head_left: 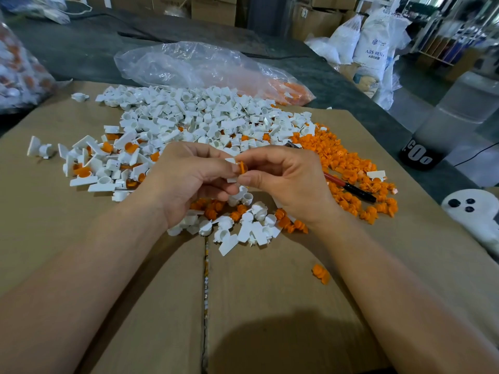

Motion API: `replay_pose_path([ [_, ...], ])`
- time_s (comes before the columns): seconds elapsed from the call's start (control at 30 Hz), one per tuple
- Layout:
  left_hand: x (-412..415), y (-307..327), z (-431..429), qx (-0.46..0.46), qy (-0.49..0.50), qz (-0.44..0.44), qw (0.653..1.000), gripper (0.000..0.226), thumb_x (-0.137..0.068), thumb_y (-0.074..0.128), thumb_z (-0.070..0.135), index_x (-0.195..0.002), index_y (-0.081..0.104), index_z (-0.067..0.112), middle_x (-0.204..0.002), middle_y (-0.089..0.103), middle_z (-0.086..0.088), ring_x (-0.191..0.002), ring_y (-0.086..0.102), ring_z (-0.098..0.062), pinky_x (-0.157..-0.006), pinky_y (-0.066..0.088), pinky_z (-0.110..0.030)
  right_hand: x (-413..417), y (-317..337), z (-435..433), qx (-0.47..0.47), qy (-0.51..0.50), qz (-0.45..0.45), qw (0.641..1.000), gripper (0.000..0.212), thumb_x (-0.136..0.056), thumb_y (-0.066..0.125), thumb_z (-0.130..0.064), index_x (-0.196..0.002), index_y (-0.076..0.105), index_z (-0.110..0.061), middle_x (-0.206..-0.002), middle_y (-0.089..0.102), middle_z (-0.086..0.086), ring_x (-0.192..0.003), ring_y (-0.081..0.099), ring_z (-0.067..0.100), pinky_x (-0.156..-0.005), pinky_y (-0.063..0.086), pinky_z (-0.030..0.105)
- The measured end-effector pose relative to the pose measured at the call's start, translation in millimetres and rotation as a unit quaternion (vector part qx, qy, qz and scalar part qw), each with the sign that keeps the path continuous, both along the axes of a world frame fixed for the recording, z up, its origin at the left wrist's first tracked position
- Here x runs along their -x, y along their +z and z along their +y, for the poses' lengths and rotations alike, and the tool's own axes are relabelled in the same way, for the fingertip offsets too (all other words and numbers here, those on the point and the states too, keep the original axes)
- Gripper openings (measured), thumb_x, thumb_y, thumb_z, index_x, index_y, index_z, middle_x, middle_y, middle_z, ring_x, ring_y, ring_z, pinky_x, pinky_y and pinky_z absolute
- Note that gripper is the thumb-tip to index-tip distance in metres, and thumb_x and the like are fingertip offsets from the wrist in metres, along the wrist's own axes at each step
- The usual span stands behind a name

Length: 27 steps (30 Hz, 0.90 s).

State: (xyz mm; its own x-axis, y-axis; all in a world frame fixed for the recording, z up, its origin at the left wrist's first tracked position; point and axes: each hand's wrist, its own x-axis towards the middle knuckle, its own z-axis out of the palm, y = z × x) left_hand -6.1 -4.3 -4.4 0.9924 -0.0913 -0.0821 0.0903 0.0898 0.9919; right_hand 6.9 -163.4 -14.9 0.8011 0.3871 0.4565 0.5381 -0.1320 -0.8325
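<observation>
My left hand [189,179] pinches a small white plastic piece [231,180] above the cardboard. Facing it, my right hand [283,179] pinches a small orange cap [243,167] held against that white piece. Behind the hands lies a big heap of white plastic pieces [194,117]. A heap of orange caps [348,168] spreads to the right. On the left is a smaller group of white pieces with orange caps fitted [108,163]. More loose white and orange parts [243,222] lie under my hands.
A cardboard sheet [270,306] covers the table. A clear plastic bag [194,66] with orange parts lies behind the heaps. A red and black pen [351,186] rests among the orange caps. A lone orange cap [321,273] sits near my right forearm. White sacks [372,47] stand far right.
</observation>
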Motion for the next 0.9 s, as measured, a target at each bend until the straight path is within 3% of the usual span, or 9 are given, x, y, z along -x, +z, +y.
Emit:
replay_pose_path([
  [0.07,0,-1,-1,-0.002,0.002,0.0,1.0,0.009,-0.07,0.067,-0.004,-0.067,0.062,0.003,-0.051,0.063,-0.008,-0.045,0.062,-0.014,-0.04,0.046,-0.017,0,-1,-1,-0.002,-0.005,-0.004,1.0,0.027,-0.073,0.068,-0.004,-0.096,0.067,-0.017,-0.08,0.07,-0.008,-0.08,0.069,0.011,-0.076,0.056,0.027],
  [0.2,1,-1,0,-0.005,0.006,-0.007,1.0,0.014,-0.072,0.066,-0.005,-0.063,0.063,0.005,-0.053,0.064,-0.01,-0.045,0.062,-0.015,-0.04,0.046,-0.017,1,0,0,0.003,-0.016,-0.018,1.0,0.028,-0.073,0.068,-0.002,-0.099,0.066,-0.013,-0.085,0.071,0.007,-0.079,0.069,0.013,-0.076,0.057,0.03],
  [0.27,1,-1,0,-0.005,0.004,-0.011,1.0,0.015,-0.073,0.066,-0.006,-0.063,0.063,0.005,-0.054,0.064,-0.011,-0.045,0.062,-0.015,-0.04,0.047,-0.017,2,0,0,0.004,-0.014,-0.012,1.0,0.029,-0.073,0.069,0.0,-0.097,0.066,-0.016,-0.082,0.071,0.004,-0.08,0.069,0.014,-0.076,0.057,0.029],
  [0.37,1,-1,0,0.001,0.011,-0.02,1.0,0.015,-0.073,0.067,-0.005,-0.063,0.063,0.006,-0.054,0.065,-0.009,-0.046,0.062,-0.014,-0.042,0.048,-0.017,0,3,-1,-0.002,-0.01,0.054,0.998,0.033,-0.074,0.067,0.005,-0.097,0.064,-0.019,-0.085,0.067,-0.001,-0.079,0.067,0.01,-0.076,0.055,0.024],
  [0.53,2,0,0,-0.011,0.016,-0.044,0.999,0.009,-0.072,0.068,-0.003,-0.069,0.064,0.005,-0.054,0.065,-0.006,-0.048,0.064,-0.014,-0.045,0.05,-0.018,-1,8,-2,-0.011,0.005,0.165,0.986,0.015,-0.084,0.057,-0.002,-0.09,0.063,-0.014,-0.072,0.068,0.0,-0.065,0.067,0.01,-0.066,0.056,0.022],
  [0.8,2,-2,-3,-0.042,0.014,-0.087,0.995,0.012,-0.073,0.068,-0.005,-0.068,0.065,0.006,-0.053,0.065,-0.004,-0.047,0.064,-0.013,-0.045,0.051,-0.019,0,10,-1,-0.018,-0.007,0.195,0.981,0.014,-0.084,0.056,0.003,-0.086,0.062,-0.01,-0.077,0.069,0.014,-0.059,0.066,0.012,-0.065,0.057,0.03],
  [0.9,2,-3,-4,-0.042,0.012,-0.082,0.996,0.011,-0.073,0.068,-0.004,-0.069,0.064,0.005,-0.053,0.065,-0.003,-0.047,0.064,-0.013,-0.045,0.051,-0.018,1,9,-1,-0.007,-0.012,0.189,0.982,0.015,-0.084,0.056,0.002,-0.084,0.062,-0.012,-0.07,0.068,0.006,-0.058,0.065,0.011,-0.064,0.057,0.031],
])
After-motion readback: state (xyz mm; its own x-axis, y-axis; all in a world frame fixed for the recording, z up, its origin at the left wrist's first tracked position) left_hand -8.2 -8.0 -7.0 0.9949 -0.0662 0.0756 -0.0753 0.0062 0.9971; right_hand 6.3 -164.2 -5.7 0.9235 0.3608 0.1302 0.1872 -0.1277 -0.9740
